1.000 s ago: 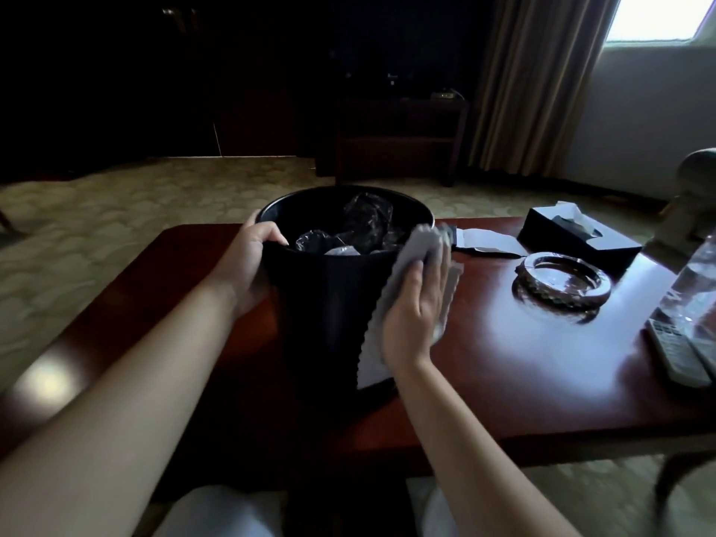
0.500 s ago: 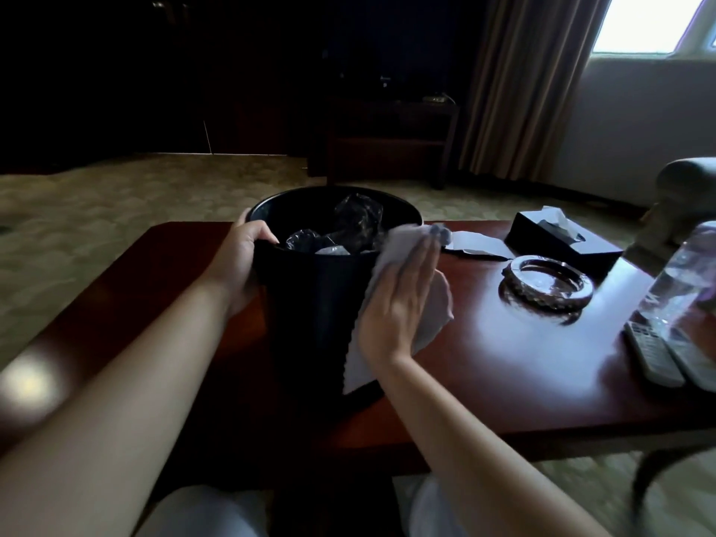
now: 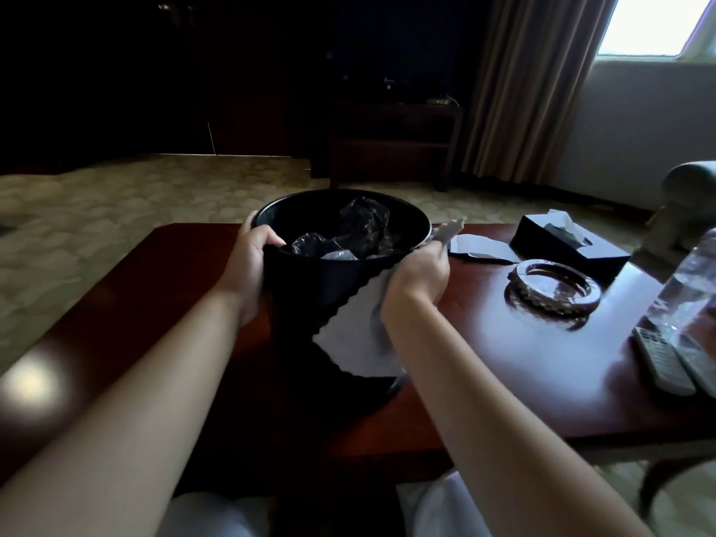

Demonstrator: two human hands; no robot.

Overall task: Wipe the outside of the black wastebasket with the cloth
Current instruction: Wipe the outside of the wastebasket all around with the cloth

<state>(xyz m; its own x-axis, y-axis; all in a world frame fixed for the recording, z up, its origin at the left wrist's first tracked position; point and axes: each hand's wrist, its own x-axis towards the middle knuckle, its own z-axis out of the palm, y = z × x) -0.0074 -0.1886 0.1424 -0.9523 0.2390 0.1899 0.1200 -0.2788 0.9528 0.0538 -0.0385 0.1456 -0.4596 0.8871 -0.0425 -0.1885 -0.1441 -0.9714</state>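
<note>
**Wastebasket gripped at the rim, cloth pressed to its right flank**

Black wastebasket (image 3: 329, 281) upright on a polished reddish wooden table (image 3: 503, 381), toward the left of centre, crumpled clear plastic (image 3: 348, 234) visible inside. Left hand (image 3: 248, 269) clamped on the near-left rim, thumb hooked over the edge, fingers wrapped around the outer wall. Right hand (image 3: 416, 273) closed around a pale grey cloth (image 3: 348, 339) against the basket's right side just under the rim; one end of the cloth poking up past the fingers beside the rim, the rest hanging down the dark wall in a wide flap with a zigzag edge, reaching close to the base. Both forearms bare, stretched forward from the bottom of the view.

Further right on the same table: a flat sheet of white paper (image 3: 480, 248) just behind the right hand, a dark tissue box (image 3: 569, 250) with a tissue sticking up, a round glass ashtray (image 3: 554, 288), a clear plastic bottle (image 3: 685, 288) at the right edge, and a light-coloured remote control (image 3: 658, 358) in front of the bottle. Patterned carpet (image 3: 116, 211) beyond the table, brown curtains (image 3: 530, 91) beside a bright window (image 3: 654, 25).
</note>
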